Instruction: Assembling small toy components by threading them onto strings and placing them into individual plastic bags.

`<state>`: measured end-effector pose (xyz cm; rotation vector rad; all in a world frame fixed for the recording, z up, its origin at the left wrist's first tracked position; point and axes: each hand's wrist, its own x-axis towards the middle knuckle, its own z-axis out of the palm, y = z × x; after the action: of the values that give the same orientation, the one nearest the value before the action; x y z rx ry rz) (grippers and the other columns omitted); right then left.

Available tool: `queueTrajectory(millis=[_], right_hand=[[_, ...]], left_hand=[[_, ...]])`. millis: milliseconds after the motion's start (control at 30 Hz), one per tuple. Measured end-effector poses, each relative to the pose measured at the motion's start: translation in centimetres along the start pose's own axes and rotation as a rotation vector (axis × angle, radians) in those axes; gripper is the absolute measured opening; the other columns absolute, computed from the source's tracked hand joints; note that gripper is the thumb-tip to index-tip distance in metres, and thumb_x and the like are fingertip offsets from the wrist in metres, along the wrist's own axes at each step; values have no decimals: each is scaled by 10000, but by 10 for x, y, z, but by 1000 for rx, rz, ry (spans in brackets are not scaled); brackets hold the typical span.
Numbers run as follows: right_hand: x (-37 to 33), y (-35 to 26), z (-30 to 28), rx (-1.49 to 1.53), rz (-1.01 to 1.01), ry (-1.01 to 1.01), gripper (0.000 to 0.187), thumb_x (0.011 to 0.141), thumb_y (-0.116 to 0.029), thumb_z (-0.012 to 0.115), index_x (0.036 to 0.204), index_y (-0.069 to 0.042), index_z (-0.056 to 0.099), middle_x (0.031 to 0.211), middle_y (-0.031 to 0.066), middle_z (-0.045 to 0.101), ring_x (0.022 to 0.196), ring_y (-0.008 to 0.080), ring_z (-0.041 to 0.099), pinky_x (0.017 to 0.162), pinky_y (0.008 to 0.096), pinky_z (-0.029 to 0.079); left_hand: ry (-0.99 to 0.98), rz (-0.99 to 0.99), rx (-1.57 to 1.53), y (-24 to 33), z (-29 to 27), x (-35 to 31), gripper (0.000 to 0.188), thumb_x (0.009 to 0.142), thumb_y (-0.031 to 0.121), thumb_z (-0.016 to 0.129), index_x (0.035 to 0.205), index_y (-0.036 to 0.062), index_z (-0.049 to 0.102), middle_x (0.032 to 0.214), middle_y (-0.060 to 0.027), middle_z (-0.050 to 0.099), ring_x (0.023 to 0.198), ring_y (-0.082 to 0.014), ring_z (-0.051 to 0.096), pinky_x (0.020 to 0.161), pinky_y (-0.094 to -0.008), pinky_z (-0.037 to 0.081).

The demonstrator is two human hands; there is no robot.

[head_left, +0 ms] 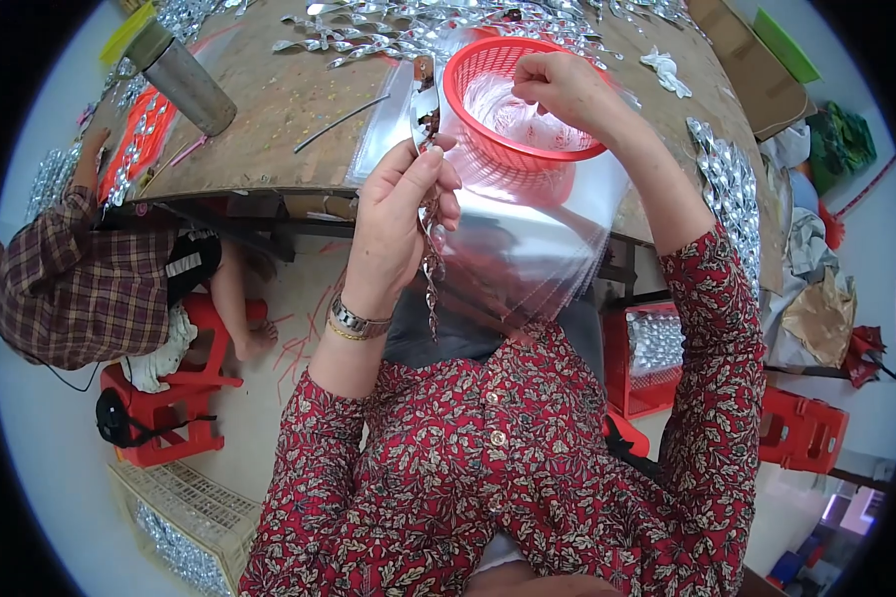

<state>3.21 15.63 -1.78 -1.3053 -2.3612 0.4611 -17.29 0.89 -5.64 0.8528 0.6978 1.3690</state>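
Note:
My left hand (404, 214) is closed round a twisted shiny foil strip (431, 284). The strip's wider brown and silver top stands above the fingers, and its spiral tail hangs below them past the table edge. Over the right side of a red plastic basket (483, 142), my right hand (565, 92) has thumb and fingers pinched together. Whatever is in that pinch is too small or hidden to make out. Fine clear strands (496, 98) lie inside the basket. Under it, clear plastic sheets (528, 239) spread over the table's front edge and hang toward my lap.
Many silver twisted strips (368, 40) lie across the far table, with more at the right edge (727, 194). A steel flask (184, 80) and a grey rod (340, 123) are to the left. Another person in a checked shirt (90, 289) sits at left, beside red stools (174, 398).

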Motion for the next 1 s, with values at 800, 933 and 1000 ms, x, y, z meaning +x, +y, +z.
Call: queueTrajectory(millis=[800,933,1000], right_hand=[[25,-6,14,-351,101,-114,225,749,-200,704,939,-82,692,936,135,673,907,287,643,800,401,503],[32,-11,17,-419,95,-172,208,741,-181,704,926,-85,705,950,141,677,916,291,647,811,410,507],[33,-12,18,-461,80,-164,186,749,-160,688,915,-80,711,934,151,677,893,295,652,800,413,509]], left_hand=[[-8,-31,36,-5,-5,-2,239,960,196,513,1101,8,553,775,-25,587,609,-76,562,531,-215,455],[-16,-33,39,-6,-9,-3,239,959,203,516,1097,12,554,774,-20,587,608,-73,557,529,-212,455],[-12,-36,35,-6,-9,-4,237,959,203,516,1095,13,554,773,-19,586,607,-72,556,527,-212,455]])
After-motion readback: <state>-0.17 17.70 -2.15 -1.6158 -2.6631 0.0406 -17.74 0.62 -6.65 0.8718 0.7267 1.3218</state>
